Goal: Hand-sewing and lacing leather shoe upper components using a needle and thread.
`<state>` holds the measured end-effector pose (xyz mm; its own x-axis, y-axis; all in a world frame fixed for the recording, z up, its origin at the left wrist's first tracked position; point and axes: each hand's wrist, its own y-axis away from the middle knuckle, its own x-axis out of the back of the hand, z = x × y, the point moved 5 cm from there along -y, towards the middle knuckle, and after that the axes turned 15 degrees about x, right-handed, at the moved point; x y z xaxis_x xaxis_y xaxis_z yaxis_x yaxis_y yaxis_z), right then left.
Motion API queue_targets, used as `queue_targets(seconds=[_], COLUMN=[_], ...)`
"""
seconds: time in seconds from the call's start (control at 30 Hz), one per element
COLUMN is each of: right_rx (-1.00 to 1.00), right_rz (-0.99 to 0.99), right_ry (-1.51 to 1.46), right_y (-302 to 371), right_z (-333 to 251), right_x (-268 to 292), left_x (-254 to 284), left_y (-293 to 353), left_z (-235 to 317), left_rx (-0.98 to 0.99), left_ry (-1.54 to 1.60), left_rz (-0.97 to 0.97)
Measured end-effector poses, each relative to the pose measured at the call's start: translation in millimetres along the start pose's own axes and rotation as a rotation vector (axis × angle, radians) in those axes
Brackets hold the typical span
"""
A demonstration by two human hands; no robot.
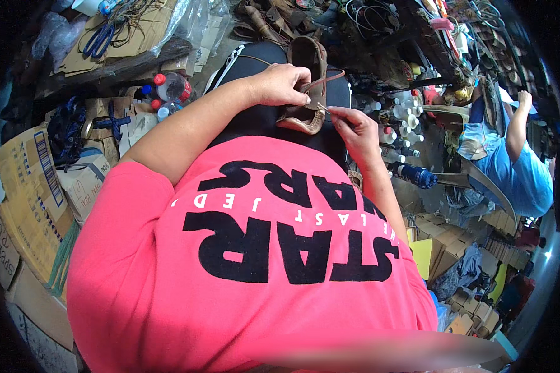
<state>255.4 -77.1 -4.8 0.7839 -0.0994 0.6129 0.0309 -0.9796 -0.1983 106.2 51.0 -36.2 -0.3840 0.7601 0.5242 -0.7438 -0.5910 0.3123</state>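
Note:
A brown leather shoe [302, 125] lies lengthwise over my lap, its opening facing up. My left hand [283, 85] is closed on the shoe's left side, with the thumb reaching into the opening. A thin brown lace [335, 74] comes out of the shoe and loops up to the right. My right hand [358, 128] is beside the shoe's right edge, thumb and forefinger pinched on a thin pale strip that touches the stitched rim. Whether this strip is the lace's end or a needle is too small to tell.
Several plastic bottles [175, 87] stand left of my legs, and more bottles [406, 115] stand to the right. Scissors [99, 41] lie on cardboard at the far left. Cardboard boxes [28, 186] are stacked at my left. A person in a blue shirt [510, 168] sits at the right.

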Motion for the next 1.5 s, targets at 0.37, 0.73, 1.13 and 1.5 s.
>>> queue_targets(seconds=[0.37, 0.73, 1.13, 1.5], right_rx=[-0.104, 0.104, 0.252, 0.094], right_rz=[-0.059, -0.084, 0.211, -0.035], right_ry=[0.047, 0.103, 0.148, 0.051], right_y=[-2, -5, -24, -28], right_z=[6, 7, -36, 11], right_x=[0, 0, 5, 2], left_x=[3, 0, -11, 67], left_y=[10, 13, 13, 69], left_z=[-1, 12, 28, 19], left_rx=[-0.1, -0.264, -0.395, -0.338], left_ry=[0.165, -0.094, -0.188, -0.635], left_rz=[-0.057, 0.064, 0.41, 0.677])
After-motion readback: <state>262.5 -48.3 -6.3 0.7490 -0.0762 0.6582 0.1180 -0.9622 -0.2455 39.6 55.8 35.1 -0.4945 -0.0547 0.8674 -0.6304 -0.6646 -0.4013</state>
